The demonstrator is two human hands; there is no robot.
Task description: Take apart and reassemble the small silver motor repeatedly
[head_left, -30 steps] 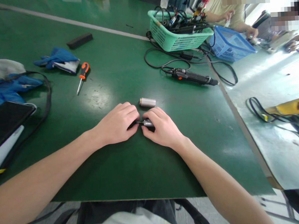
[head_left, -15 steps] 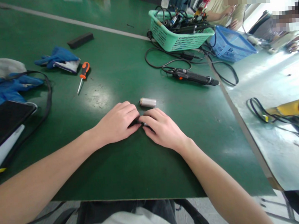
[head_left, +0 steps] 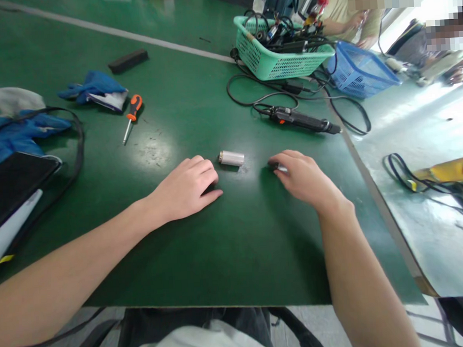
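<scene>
My left hand (head_left: 189, 188) rests on the green table, its thumb apart from the bent fingers and nothing seen in it. Between the thumb and fingers of my right hand (head_left: 303, 177) is a small silver and black cylindrical part (head_left: 281, 168), mostly covered by the fingers. On the table between the hands lies a silver metal cylinder (head_left: 233, 158) with a brass-coloured left end; neither hand touches it.
An orange-handled screwdriver (head_left: 134, 108), blue gloves (head_left: 103, 92) and a dark bar (head_left: 128, 61) lie at left. A corded electric screwdriver (head_left: 302, 120), a green basket (head_left: 291, 64) of tools and a blue basket (head_left: 360, 73) stand right. People sit beyond.
My right hand has moved away to the right from my left hand, carrying the small silver and black cylindrical part. The left hand has stayed nearly in place, its thumb now free.
</scene>
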